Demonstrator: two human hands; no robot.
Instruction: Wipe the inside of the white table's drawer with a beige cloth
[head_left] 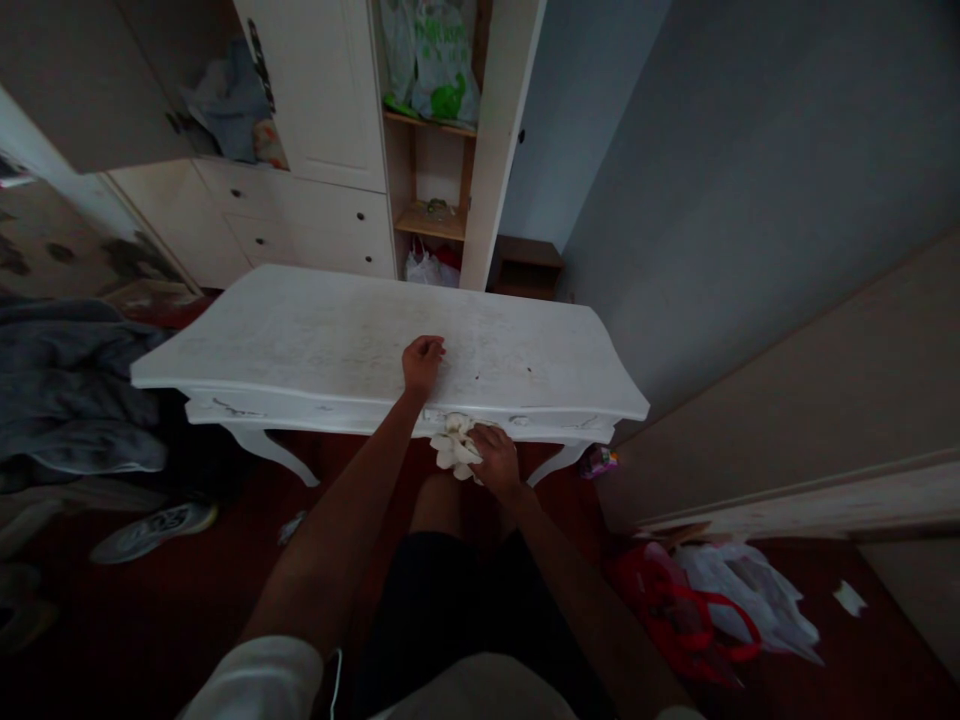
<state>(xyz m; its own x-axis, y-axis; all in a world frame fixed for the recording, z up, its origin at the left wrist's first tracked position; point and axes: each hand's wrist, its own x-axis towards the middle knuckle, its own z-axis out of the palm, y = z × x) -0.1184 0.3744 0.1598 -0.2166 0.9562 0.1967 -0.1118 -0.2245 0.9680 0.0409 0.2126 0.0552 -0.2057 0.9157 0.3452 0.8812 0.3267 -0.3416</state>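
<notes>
My left hand [422, 362] rests on top of the white counter [300, 340] near its front edge, fingers curled under and holding nothing. My right hand [495, 460] is lower, at the counter's front face, with its fingers closed around a crumpled white cloth [453, 446]. The cloth is pressed against the front edge, just below my left hand. My knees are under the counter. A shoe [154, 530] lies on the dark red floor [187, 600] to the left, and a red bag [679, 610] lies to the right. A wardrobe [322, 100] stands open behind the counter.
</notes>
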